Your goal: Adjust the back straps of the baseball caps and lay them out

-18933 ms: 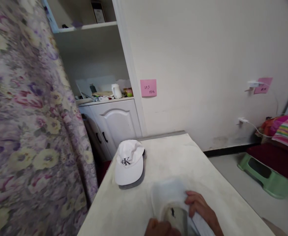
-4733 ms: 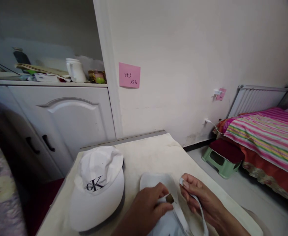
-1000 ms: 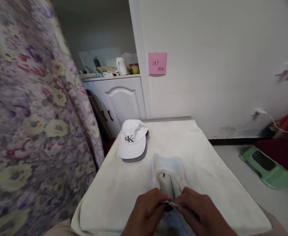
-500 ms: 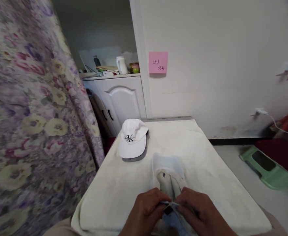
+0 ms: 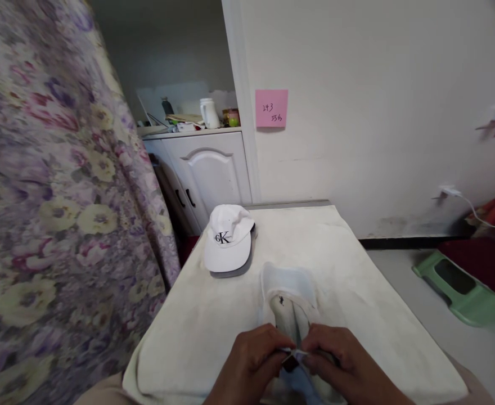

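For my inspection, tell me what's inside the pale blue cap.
A small dark mark shows inside the pale blue cap; the left hand and right hand hide much of its near part.

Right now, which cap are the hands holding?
The pale blue cap, the nearer one. The white cap, with big black letters, sits farther back, untouched.

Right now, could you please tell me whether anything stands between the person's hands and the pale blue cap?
Nothing visible does: the left hand and right hand both pinch the strap of the pale blue cap. The white cap lies apart, farther back on the left.
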Motion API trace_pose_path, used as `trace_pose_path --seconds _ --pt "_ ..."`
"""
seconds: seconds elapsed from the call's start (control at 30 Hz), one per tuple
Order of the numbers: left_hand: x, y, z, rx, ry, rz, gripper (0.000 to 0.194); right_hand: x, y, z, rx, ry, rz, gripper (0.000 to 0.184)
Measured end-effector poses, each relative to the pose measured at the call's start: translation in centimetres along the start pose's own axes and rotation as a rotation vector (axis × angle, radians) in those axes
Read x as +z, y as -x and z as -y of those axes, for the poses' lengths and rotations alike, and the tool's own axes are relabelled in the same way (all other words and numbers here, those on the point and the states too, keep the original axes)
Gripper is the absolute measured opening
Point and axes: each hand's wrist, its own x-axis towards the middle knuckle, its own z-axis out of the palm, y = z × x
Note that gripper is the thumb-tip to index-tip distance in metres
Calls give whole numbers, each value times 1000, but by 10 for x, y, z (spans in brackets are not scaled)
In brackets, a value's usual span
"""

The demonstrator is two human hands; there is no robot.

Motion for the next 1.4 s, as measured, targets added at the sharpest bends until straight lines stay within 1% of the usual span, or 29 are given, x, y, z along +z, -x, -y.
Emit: trace_pose_path --seconds 0.17,0.33,0.57,0.7,0.87,0.97,1.17,1.33,1.4 --pt "0 0 -2 -15 10 42 18 -6 -1 0 -51 27 53 22" --pt "1 0 -4 -51 37 64 19 -12 -2 3 -31 98 118 19" --pt "1 0 -10 -108 94 97 21 -18 -6 8 -61 44 234 14" --pt "0 1 -11 -107 111 111 27 -19 -7 7 -53 21 227 15" --pt "-1 -1 -11 -114 138 121 20 -17 -8 7 -38 29 236 18" --pt "0 -2 -12 -125 139 124 21 -17 -9 9 -50 62 260 20" --pt "-1 -1 -14 -207 124 146 18 -21 -16 8 -142 54 334 21" --pt "0 -1 -13 -178 49 131 17 -22 -21 2 -155 62 371 21" --pt "1 -1 -11 -191 50 124 15 -23 -22 1 -153 73 390 20"
